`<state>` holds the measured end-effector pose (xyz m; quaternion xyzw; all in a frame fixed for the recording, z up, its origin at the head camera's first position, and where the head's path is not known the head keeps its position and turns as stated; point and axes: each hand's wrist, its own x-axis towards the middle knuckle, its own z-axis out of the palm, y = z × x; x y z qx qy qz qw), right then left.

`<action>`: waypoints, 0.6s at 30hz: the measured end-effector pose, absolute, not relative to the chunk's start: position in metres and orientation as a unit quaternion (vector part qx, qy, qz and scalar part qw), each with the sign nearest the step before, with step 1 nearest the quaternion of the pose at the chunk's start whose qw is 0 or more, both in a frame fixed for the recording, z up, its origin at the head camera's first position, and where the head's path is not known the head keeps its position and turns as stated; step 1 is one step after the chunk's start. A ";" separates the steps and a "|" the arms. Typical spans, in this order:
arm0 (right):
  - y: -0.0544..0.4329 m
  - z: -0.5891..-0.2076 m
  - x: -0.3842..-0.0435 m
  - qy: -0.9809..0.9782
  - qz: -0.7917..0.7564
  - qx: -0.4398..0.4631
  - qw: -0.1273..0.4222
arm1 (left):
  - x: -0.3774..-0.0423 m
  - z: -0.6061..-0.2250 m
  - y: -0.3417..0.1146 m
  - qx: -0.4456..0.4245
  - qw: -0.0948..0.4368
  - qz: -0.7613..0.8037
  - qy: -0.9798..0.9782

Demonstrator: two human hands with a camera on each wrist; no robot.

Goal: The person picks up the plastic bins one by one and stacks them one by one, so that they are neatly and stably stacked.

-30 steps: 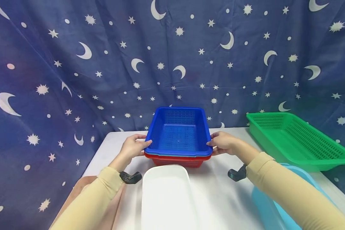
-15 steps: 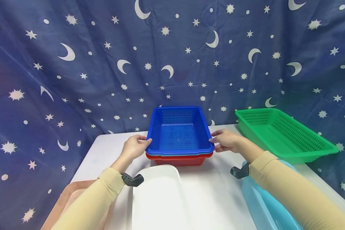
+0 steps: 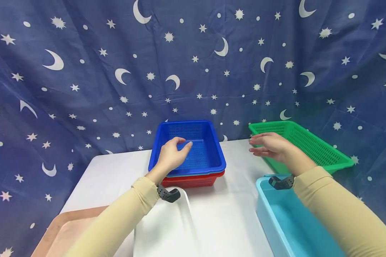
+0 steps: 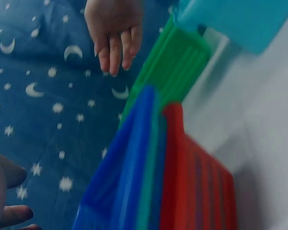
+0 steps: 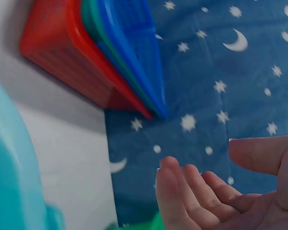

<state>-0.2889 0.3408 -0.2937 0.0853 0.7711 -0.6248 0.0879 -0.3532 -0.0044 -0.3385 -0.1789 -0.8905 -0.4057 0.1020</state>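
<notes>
Near the bench's (image 3: 228, 207) far edge, left hand (image 3: 173, 154) and right hand (image 3: 274, 145) spread empty; passing well clear of the blue basket (image 3: 204, 154) should keep its stack steady.

My left arm (image 3: 106, 228) slants forward and inward from the lower left, and my right arm (image 3: 347, 214) mirrors it from the lower right, both in pale yellow sleeves (image 3: 321, 189) ending near the wrists (image 3: 155, 175). A dark device (image 3: 168, 193) sits on the inner side of each wrist. My left grip (image 3: 171, 157) is relaxed, its thumb (image 3: 187, 149) and bent fingers (image 3: 177, 141) apart with a gap between. My right grip (image 3: 273, 145) is well apart from it, palm inward, fingers loosely extended toward my left, the thumb spread away from them.
</notes>
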 end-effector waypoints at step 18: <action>0.454 -0.281 -0.256 0.785 -0.589 0.189 0.018 | -0.350 -0.325 0.124 -0.219 -0.058 -0.511 -0.829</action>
